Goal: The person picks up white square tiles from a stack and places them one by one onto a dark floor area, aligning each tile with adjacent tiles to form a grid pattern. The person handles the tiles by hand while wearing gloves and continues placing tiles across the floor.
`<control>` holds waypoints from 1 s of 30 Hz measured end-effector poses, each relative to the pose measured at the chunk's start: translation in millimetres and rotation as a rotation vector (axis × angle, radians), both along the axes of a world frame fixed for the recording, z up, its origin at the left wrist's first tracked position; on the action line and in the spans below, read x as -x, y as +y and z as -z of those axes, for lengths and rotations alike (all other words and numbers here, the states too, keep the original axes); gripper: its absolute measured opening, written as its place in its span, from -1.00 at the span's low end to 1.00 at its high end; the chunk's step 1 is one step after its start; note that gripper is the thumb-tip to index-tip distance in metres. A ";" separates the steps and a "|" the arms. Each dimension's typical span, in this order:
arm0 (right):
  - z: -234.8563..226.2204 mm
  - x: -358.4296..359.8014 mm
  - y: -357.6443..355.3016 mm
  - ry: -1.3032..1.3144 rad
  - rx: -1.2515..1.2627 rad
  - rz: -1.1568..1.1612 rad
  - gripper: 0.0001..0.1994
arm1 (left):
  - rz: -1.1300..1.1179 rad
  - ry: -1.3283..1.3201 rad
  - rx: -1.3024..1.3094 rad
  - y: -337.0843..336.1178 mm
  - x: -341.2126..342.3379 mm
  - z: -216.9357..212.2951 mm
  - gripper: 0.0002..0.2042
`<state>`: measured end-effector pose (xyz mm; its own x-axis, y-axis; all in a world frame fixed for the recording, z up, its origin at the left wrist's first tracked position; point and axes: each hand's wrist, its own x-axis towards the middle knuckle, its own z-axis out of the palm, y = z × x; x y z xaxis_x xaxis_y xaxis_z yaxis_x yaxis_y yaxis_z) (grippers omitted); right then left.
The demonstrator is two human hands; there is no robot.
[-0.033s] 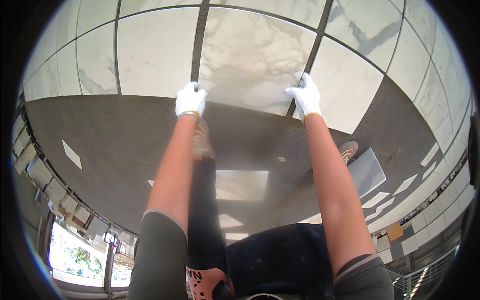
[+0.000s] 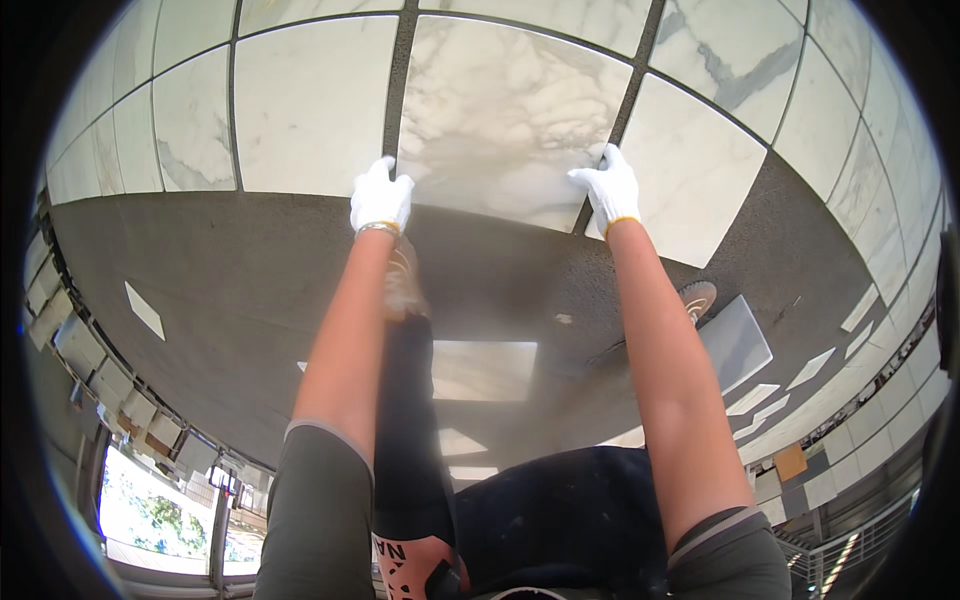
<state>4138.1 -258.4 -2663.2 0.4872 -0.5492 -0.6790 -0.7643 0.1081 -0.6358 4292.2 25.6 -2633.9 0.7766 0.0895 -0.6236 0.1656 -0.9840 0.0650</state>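
Note:
A square marble tile point(image 2: 510, 120), cream with grey-brown veining, lies flat on the grey floor with narrow dark gaps around it. My left hand point(image 2: 381, 200), in a white knitted glove, grips its near left edge, with fingers at the gap and the thumb toward the tile. On the opposite side my right hand point(image 2: 612, 192), gloved alike, holds the right edge; its thumb points inward over the tile and its fingers lie along the gap. The fingertips at the gaps are partly hidden.
Pale tiles flank it at the left point(image 2: 312, 105) and right point(image 2: 690, 170), with more rows beyond. Dark grey floor point(image 2: 220, 270) lies on my side. A loose tile point(image 2: 735, 345) is near my right shoe point(image 2: 697, 298). Other tiles point(image 2: 484, 370) lie between my legs.

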 end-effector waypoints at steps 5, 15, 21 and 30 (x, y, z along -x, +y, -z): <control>8.6 0.4 -4.5 0.086 -0.083 0.016 -0.65 | 0.070 0.072 0.016 -27.2 0.0 -2.4 -0.32; -14.9 4.3 -18.2 0.083 -0.032 -0.039 -0.64 | 0.215 0.122 0.123 -24.8 3.6 13.3 -0.32; -0.7 7.1 -18.0 0.080 0.013 -0.099 -0.61 | 0.065 0.040 0.153 -23.6 3.7 13.5 -0.31; 8.9 12.7 -25.2 -0.018 -0.054 -0.230 -0.44 | 0.107 0.037 0.099 -21.0 -3.0 9.5 -0.25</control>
